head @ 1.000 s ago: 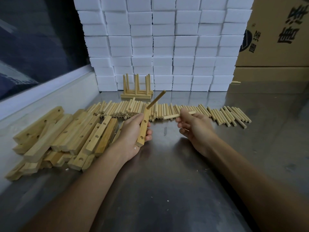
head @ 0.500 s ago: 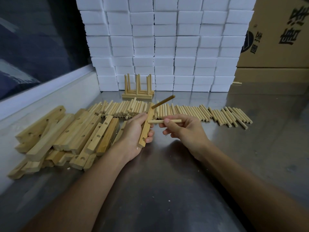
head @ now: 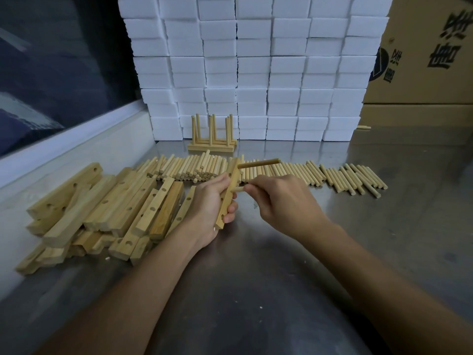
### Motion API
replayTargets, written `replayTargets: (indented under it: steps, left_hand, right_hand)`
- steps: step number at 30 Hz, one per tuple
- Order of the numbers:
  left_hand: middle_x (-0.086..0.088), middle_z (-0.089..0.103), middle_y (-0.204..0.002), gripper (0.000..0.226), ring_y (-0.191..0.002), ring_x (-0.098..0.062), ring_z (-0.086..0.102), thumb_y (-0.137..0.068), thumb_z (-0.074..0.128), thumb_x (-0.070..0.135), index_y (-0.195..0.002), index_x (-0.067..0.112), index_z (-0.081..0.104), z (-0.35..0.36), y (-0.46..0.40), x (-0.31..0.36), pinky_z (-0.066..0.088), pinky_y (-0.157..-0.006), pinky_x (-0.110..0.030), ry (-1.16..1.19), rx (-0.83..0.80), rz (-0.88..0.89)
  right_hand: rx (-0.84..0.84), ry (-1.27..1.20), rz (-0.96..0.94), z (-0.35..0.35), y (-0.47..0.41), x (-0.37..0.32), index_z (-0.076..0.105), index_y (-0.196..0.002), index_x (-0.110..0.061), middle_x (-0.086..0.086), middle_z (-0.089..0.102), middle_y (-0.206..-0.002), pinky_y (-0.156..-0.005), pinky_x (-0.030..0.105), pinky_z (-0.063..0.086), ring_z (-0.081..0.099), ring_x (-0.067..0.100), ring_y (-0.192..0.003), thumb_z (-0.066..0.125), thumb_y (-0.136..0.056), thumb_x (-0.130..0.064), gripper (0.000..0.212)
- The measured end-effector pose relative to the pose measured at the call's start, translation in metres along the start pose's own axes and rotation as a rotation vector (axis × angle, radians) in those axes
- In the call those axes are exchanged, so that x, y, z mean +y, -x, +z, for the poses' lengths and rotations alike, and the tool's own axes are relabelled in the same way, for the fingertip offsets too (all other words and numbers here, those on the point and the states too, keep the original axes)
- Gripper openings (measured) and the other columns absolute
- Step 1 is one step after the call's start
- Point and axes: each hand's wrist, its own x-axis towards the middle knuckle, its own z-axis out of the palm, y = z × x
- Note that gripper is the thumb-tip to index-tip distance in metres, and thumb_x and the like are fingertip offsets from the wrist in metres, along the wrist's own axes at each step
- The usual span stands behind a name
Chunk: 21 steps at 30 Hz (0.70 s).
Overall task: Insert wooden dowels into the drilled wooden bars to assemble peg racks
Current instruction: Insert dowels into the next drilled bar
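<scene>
My left hand grips a drilled wooden bar held on end above the steel table. One dowel sticks out of the bar's top hole toward the right. My right hand pinches a second dowel, and its tip meets the bar's middle hole. Most of this dowel is hidden inside my fingers. An empty hole shows near the bar's lower end.
A pile of drilled bars lies to the left. A row of loose dowels runs across the steel table behind my hands. Finished peg racks stand before stacked white boxes. Cardboard cartons fill the right rear.
My right hand picked a dowel from the row, carried it left and brought its tip to the bar's middle hole. The bar's first dowel has swung closer to level.
</scene>
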Motion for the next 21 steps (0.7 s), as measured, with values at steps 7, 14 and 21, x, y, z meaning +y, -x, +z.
replayTargets:
  steps: [7, 14, 21]
  left_hand:
    - [-0.007, 0.049, -0.072, 0.039, -0.045, -0.014, 0.045, -0.101, 0.051, 0.017, -0.140, 0.013, 0.052, 0.002, -0.002, -0.005, 0.030, -0.034, -0.023, -0.083, 0.030, 0.026]
    - [-0.007, 0.050, -0.066, 0.037, -0.042, -0.014, 0.043, -0.103, 0.048, 0.016, -0.139, 0.009, 0.052, 0.001, -0.004, -0.004, 0.028, -0.033, -0.021, -0.057, 0.042, -0.008]
    - [-0.009, 0.051, -0.073, 0.039, -0.044, -0.015, 0.042, -0.103, 0.046, 0.017, -0.140, 0.005, 0.050, 0.003, -0.002, -0.003, 0.027, -0.033, -0.022, -0.105, 0.028, -0.024]
  right_hand:
    - [-0.073, -0.397, 0.400, 0.009, 0.000, 0.001, 0.074, -0.080, -0.007, -0.003, 0.055, -0.050, -0.051, 0.021, 0.039, 0.050, 0.006, -0.046, 0.053, -0.101, -0.032, 0.039]
    - [0.010, -0.170, 0.029, 0.006, -0.001, -0.004, 0.070, -0.079, -0.004, 0.004, 0.060, -0.064, -0.060, 0.040, 0.047, 0.052, 0.019, -0.058, 0.060, -0.100, -0.021, 0.029]
    - [0.022, 0.104, 0.011, 0.007, -0.001, -0.009, 0.071, -0.080, -0.012, 0.001, 0.058, -0.066, -0.050, 0.032, 0.038, 0.056, 0.025, -0.062, 0.057, -0.099, -0.032, 0.031]
